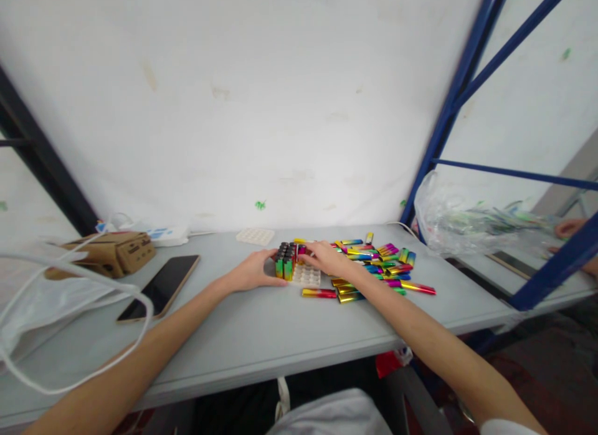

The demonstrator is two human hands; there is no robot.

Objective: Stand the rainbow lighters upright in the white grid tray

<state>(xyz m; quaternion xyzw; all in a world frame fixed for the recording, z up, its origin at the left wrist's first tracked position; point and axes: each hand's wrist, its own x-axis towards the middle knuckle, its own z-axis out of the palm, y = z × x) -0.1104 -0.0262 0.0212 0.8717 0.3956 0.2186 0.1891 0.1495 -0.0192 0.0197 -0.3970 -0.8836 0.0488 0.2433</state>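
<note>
Shiny multi-coloured tubes with black tops [284, 263] stand upright, packed together on the left part of a white tray with rows of round holes [307, 275]. My left hand [255, 270] curves around the tray's left side, thumb along the front, fingers reaching behind the tubes. At the right edge of the standing group, my right hand [322, 258] has its fingertips closed on a purple-pink tube [301, 250], partly hidden by the fingers. Right of the tray lies a loose heap of metallic tubes [385, 270], partly under my right forearm. A red-and-yellow tube [319, 293] lies in front.
Another white holed tray [255, 237] lies near the wall. To the left are a phone [161, 288], a cardboard box [124, 251] and a white cable [144, 304]. A blue metal frame [446, 111] and clear plastic bag [443, 220] stand right, with another person's hand [570, 228] beyond.
</note>
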